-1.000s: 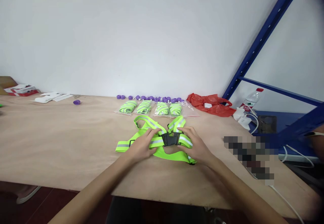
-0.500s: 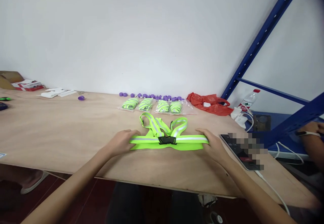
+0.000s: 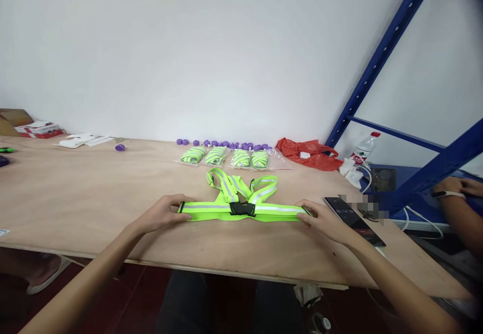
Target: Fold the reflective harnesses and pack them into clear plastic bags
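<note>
A neon-green reflective strap vest (image 3: 241, 200) with a black buckle (image 3: 242, 209) lies stretched flat on the wooden table (image 3: 94, 193). My left hand (image 3: 162, 213) pinches the left end of its waist band. My right hand (image 3: 324, 219) grips the right end. The band is pulled straight between them, and the shoulder loops lie behind it.
Several bagged green vests (image 3: 226, 158) and a row of purple caps (image 3: 222, 144) sit behind. A red plastic bag (image 3: 307, 153), a bottle (image 3: 362, 148), chargers and a phone (image 3: 352, 214) lie to the right. A blue rack (image 3: 392, 42) and another person's arm (image 3: 456, 193) are at far right.
My hands moved apart from the buckle to the band's ends, pulling the vest out flat and straight; in the last half second they stretched it slightly wider.
</note>
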The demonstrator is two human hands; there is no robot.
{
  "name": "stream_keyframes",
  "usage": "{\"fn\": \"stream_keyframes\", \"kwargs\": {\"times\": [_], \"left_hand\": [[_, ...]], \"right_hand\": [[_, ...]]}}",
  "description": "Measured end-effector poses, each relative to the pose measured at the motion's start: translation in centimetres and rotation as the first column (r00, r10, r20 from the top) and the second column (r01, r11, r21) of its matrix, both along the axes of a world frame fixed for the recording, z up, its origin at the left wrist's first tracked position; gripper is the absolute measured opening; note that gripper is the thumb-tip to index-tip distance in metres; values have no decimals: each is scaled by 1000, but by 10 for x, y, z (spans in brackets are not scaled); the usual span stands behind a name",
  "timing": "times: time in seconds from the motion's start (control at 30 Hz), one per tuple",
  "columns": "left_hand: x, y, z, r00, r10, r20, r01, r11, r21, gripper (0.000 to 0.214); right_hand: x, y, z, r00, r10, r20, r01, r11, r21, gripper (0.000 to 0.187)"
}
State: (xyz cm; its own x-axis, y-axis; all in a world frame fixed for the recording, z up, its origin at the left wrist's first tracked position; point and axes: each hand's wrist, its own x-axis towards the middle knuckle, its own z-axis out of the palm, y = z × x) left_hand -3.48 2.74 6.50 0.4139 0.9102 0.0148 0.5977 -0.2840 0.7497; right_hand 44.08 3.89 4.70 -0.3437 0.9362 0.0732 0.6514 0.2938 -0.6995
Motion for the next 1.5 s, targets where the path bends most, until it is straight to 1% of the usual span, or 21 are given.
{"fn": "stream_keyframes", "kwargs": {"times": [0.13,0.23,0.33,0.47,0.53,0.63,0.73,0.8,0.87,0.9,0.93,0.97,1.03,1.1,1.17,1.23,1.33,1.4,1.43,1.5], "left_hand": [[-9,-4,2,991,42,-128,-30,995,95,44],[-15,-16,-4,989,38,-145,-18,990,139,45],[-18,-34,-15,990,3,-142,21,986,167,47],[-17,-51,-31,984,-48,-173,74,987,144,45],[-17,-54,-39,979,-55,-198,88,984,158,44],[-18,-51,-47,966,-25,-258,90,967,240,45],[-18,-48,-45,941,8,-338,111,937,332,54],[-10,-51,-39,933,51,-356,108,904,413,62],[11,-59,-32,940,80,-331,104,858,503,63],[26,-64,-30,944,58,-325,128,843,522,58],[43,-70,-29,946,5,-323,179,824,537,55],[62,-75,-29,942,-56,-332,235,816,528,53],[98,-83,-33,920,-146,-364,308,843,441,58],[127,-85,-42,919,-151,-365,289,886,362,68],[144,-83,-51,927,-118,-355,240,915,325,76],[151,-81,-58,931,-105,-350,223,922,317,80],[152,-83,-62,925,-120,-359,240,920,309,80],[151,-87,-61,920,-129,-370,247,923,295,78],[151,-90,-60,917,-134,-375,252,924,287,78],[152,-96,-59,912,-146,-383,265,923,279,80]], "right_hand": [[7,-9,3,995,-17,97,8,996,88,32],[10,-23,-1,993,-34,115,22,994,104,32],[14,-42,-15,981,-44,189,23,994,111,35],[19,-60,-39,934,-50,354,-25,978,205,45],[20,-64,-47,903,-36,429,-72,970,233,45],[20,-65,-50,865,-37,501,-113,957,266,43],[20,-64,-46,860,-64,506,-100,952,289,43],[20,-64,-42,879,-62,473,-81,958,275,48],[18,-65,-40,902,-50,428,-60,969,241,51],[17,-64,-40,914,-52,403,-47,972,231,51],[14,-63,-39,925,-54,377,-36,973,230,50],[12,-61,-39,936,-60,346,-26,970,240,47],[5,-53,-38,958,-72,279,-12,958,288,38],[-3,-40,-35,972,-74,225,-7,941,338,31],[-14,-22,-28,977,-66,203,-17,923,384,28],[-28,0,-17,976,-37,217,-63,898,435,26],[-54,32,-1,960,15,280,-157,858,490,29],[-76,51,7,928,78,365,-245,864,440,36],[-88,59,10,903,99,417,-277,878,390,37],[-111,71,17,850,97,518,-272,923,273,35]]}}
